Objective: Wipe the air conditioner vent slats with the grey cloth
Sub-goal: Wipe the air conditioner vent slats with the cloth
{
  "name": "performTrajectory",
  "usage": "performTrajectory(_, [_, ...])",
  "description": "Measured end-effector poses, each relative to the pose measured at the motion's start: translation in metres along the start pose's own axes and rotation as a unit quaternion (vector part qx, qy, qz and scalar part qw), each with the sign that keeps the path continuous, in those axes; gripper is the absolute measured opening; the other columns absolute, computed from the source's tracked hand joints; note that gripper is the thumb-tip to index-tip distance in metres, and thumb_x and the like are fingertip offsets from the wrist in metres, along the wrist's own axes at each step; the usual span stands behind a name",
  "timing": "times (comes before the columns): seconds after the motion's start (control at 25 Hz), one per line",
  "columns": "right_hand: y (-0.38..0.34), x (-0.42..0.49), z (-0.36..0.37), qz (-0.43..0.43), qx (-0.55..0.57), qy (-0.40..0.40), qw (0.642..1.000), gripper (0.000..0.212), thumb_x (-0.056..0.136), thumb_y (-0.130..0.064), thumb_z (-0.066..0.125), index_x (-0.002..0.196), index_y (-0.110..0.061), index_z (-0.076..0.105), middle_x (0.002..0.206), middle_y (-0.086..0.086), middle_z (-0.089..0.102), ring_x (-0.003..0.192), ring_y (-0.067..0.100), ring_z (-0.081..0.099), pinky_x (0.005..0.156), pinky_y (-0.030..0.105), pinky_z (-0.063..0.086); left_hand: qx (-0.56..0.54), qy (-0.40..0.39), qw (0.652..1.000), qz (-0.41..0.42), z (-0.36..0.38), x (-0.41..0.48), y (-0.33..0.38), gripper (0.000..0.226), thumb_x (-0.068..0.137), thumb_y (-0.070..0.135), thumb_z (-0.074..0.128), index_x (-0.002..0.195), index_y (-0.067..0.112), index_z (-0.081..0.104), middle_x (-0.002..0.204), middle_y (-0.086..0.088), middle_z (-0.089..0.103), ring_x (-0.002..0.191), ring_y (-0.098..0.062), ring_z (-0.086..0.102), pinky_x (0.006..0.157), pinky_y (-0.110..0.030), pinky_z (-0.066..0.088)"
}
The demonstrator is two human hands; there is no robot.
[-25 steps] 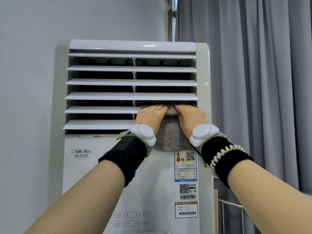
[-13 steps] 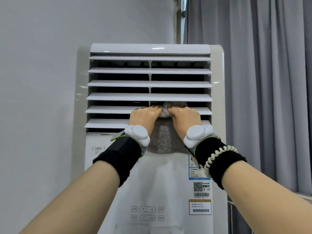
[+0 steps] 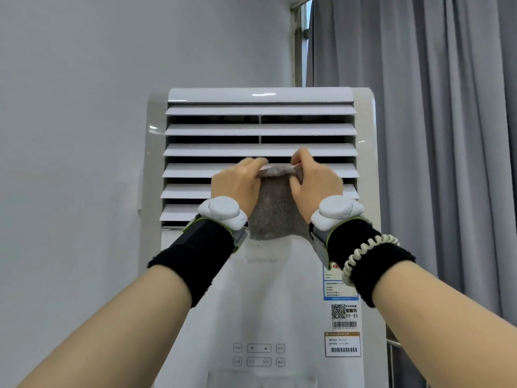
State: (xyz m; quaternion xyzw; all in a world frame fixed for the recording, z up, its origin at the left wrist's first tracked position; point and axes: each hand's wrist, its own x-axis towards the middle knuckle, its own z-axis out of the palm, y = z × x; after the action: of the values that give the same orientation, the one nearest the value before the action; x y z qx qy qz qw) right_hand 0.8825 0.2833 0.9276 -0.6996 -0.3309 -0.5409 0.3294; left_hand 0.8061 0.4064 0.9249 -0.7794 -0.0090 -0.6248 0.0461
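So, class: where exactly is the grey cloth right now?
In the head view, the grey cloth hangs centre frame between the left hand and right hand, pinched at its top edge before the lower vent slats.

The air conditioner has a smooth, glossy white plastic casing; its vent slats look like matt white plastic. The grey cloth is fuzzy, rough-napped fabric. Black wristbands are soft towelling, with smooth white plastic pods. The curtain is matt grey woven fabric.
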Motion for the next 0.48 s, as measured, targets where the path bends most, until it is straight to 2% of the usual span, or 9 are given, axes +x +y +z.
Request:
performTrajectory(0.12, [0.011, 0.013, -0.015, 0.007, -0.016, 0.040, 0.999, 0.015, 0.083, -0.014, 0.057, 0.096, -0.011, 0.051, 0.095, 0.010, 0.062, 0.087, 0.033, 0.058, 0.064, 0.036, 0.042, -0.027, 0.044, 0.998, 0.029, -0.002, 0.015, 0.020, 0.022, 0.081, -0.001, 0.053, 0.101, 0.007, 0.054, 0.103, -0.011, 0.059, 0.078, -0.034, 0.059, 0.058, -0.046, 0.050])
performTrajectory(0.24, [0.022, 0.026, -0.028, 0.011, -0.067, 0.056, 0.996, 0.013, 0.081, -0.011, 0.059, 0.092, -0.009, 0.053, 0.102, 0.011, 0.056, 0.093, 0.032, 0.054, 0.067, 0.036, 0.039, -0.002, 0.056, 0.997, 0.054, 0.007, 0.032, 0.037, 0.017, 0.077, -0.007, 0.051, 0.089, 0.004, 0.054, 0.096, -0.014, 0.055, 0.079, -0.031, 0.051, 0.048, -0.037, 0.041])
performTrajectory(0.4, [0.035, 0.036, -0.035, 0.029, -0.081, 0.049, 0.995, 0.014, 0.083, -0.001, 0.053, 0.094, -0.008, 0.052, 0.107, 0.012, 0.053, 0.079, 0.036, 0.058, 0.060, 0.036, 0.040, 0.049, 0.033, 0.997, 0.043, 0.028, 0.051, 0.050, 0.019, 0.079, -0.005, 0.048, 0.089, 0.009, 0.055, 0.099, -0.011, 0.055, 0.092, -0.028, 0.051, 0.052, -0.032, 0.034])
performTrajectory(0.48, [0.040, 0.037, -0.031, 0.041, -0.096, 0.031, 0.994, 0.018, 0.083, 0.005, 0.051, 0.096, -0.007, 0.053, 0.110, 0.013, 0.051, 0.081, 0.036, 0.058, 0.059, 0.034, 0.038, 0.059, -0.004, 0.998, 0.030, 0.040, 0.056, 0.056, 0.017, 0.082, -0.001, 0.047, 0.092, 0.011, 0.055, 0.101, -0.010, 0.054, 0.094, -0.028, 0.051, 0.054, -0.032, 0.032])
